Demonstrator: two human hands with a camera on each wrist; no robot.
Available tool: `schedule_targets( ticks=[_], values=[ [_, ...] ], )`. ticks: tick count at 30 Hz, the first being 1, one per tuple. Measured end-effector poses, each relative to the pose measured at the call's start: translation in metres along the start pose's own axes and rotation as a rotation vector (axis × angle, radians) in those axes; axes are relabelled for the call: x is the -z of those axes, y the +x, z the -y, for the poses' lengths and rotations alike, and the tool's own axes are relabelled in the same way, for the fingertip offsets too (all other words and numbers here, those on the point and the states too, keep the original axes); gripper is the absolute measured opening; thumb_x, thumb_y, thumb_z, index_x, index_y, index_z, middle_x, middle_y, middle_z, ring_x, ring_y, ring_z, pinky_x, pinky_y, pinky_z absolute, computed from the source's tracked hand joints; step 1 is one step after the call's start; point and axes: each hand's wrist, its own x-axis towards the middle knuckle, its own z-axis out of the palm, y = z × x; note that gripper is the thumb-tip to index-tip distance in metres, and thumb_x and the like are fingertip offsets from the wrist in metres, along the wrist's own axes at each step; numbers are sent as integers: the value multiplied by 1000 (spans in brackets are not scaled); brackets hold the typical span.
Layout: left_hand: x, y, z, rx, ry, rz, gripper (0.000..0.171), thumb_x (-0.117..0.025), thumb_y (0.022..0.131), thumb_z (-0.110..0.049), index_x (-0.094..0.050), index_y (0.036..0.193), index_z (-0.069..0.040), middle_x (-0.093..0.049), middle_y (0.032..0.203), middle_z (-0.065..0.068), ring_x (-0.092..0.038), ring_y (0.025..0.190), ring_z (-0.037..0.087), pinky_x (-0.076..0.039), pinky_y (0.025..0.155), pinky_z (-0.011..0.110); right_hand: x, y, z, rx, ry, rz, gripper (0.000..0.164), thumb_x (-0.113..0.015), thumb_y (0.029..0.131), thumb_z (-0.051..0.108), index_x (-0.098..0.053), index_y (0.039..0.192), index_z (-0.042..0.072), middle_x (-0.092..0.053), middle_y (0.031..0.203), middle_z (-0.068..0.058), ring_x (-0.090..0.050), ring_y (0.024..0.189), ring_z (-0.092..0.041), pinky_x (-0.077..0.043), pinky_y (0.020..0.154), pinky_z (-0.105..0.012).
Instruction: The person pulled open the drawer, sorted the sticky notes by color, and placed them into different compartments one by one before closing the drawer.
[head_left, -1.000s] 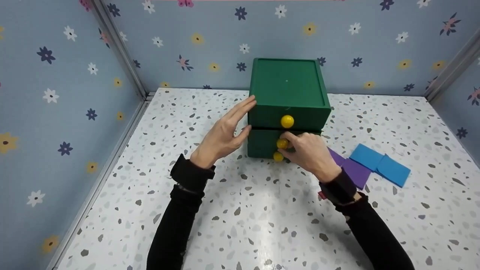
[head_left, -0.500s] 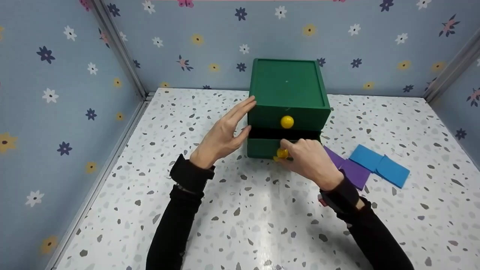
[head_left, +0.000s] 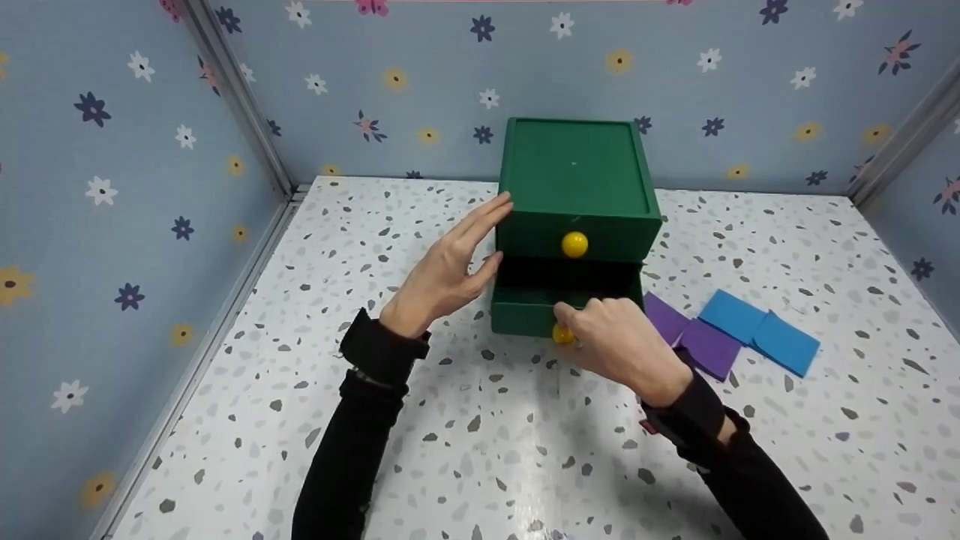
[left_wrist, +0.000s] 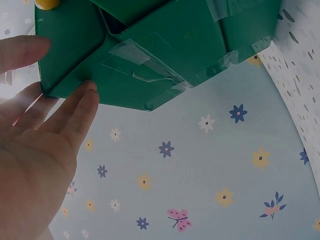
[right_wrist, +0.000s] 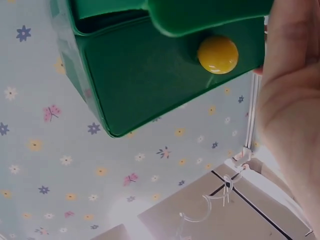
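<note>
A green two-drawer box point(head_left: 574, 169) stands near the back wall, with a yellow knob point(head_left: 574, 244) on its upper drawer front. The lower drawer point(head_left: 521, 318) is pulled out, showing a dark interior. My right hand point(head_left: 615, 341) pinches the lower yellow knob point(head_left: 562, 334), which is partly covered by the fingers. Fairly straight, the fingers of my left hand point(head_left: 446, 274) rest against the box's left side. In the left wrist view, the left fingertips touch the green side wall point(left_wrist: 135, 75), where strips of clear tape show. The right wrist view shows the upper drawer's knob point(right_wrist: 218, 54).
Right of the box lie purple squares point(head_left: 709, 349) and overlapping blue squares point(head_left: 784, 341) on the speckled table point(head_left: 450, 450). A small red thing point(head_left: 648, 427) peeks out by the right wrist. Flowered walls point(head_left: 420, 97) enclose the back and sides.
The lower drawer has slid out toward me from nearly closed, drawn by my right hand on its knob. My left hand has stayed against the box's side.
</note>
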Motion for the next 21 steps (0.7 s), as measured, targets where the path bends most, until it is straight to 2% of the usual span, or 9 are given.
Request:
schedule_targets(
  ticks=[6,12,17,21],
  values=[
    [0,0,1,-7,7,-8,56,-54,92,-7,-35,145,-7,-31,154,6,-33,140,14,-31,114,25,4,-3,5,-7,-4,38,23,-78,75,26,-62,86,13,-47,53,3,-45,46,-11,-41,46,-20],
    [0,-1,2,-6,14,-2,56,-53,93,-8,-34,146,-9,-31,154,5,-33,140,12,-34,112,25,10,-6,5,20,24,23,22,-78,76,31,-64,84,15,-54,56,3,-48,47,-9,-39,46,-18],
    [-1,-1,2,-11,9,-5,56,-53,93,-7,-34,146,-8,-30,154,6,-33,140,13,-33,112,26,25,-14,-7,-8,127,-6,18,-74,79,35,-64,80,20,-57,60,7,-50,52,-3,-41,51,-16],
    [-1,0,2,-8,8,-2,57,-53,93,-6,-34,146,-7,-30,154,6,-32,141,14,-33,113,25,40,-25,-26,-68,156,-79,16,-72,81,34,-65,86,21,-62,68,8,-55,61,-3,-46,60,-18]
  ],
)
